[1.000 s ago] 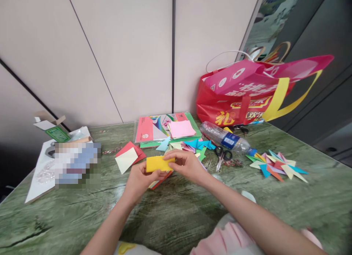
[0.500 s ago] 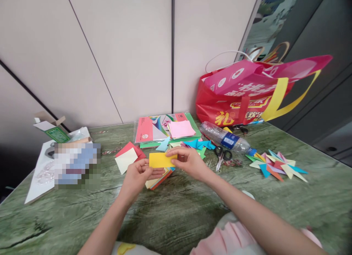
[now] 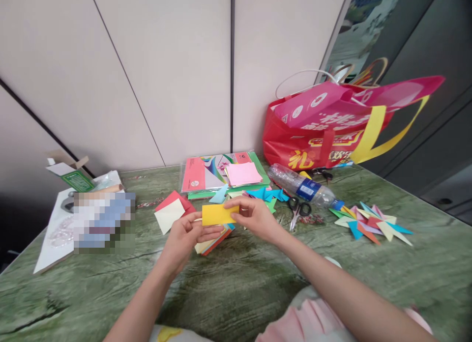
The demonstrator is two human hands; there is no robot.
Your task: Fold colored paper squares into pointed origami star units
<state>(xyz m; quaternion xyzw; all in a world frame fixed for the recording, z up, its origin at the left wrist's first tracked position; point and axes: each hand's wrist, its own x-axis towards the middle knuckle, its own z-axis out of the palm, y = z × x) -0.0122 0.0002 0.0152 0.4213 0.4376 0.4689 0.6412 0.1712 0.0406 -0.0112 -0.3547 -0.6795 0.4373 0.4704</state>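
A folded yellow paper rectangle (image 3: 217, 215) is held up above the table in front of me. My right hand (image 3: 254, 216) pinches its right end between thumb and fingers. At the left end is my left hand (image 3: 188, 234), its fingertips closed on the edge and the lower fingers stretched beneath the paper. Just below and behind it lies a stack of coloured paper (image 3: 214, 241), partly covered by my left hand. A cream sheet (image 3: 168, 215) on a red sheet (image 3: 175, 200) lies left of my hands. Folded blue paper pieces (image 3: 263, 194) sit beyond my right hand.
Black-handled scissors (image 3: 297, 209) and a plastic bottle (image 3: 306, 187) lie to the right, near a pile of folded colourful pieces (image 3: 372, 221). A red bag (image 3: 313, 130) stands behind. Pink squares (image 3: 244, 174) rest on a paper pack (image 3: 199, 172). A green-white box (image 3: 73, 175) is far left.
The yellow paper has shifted very slightly to the right together with my right hand. Both hands stay at its ends, and the other things lie as before.
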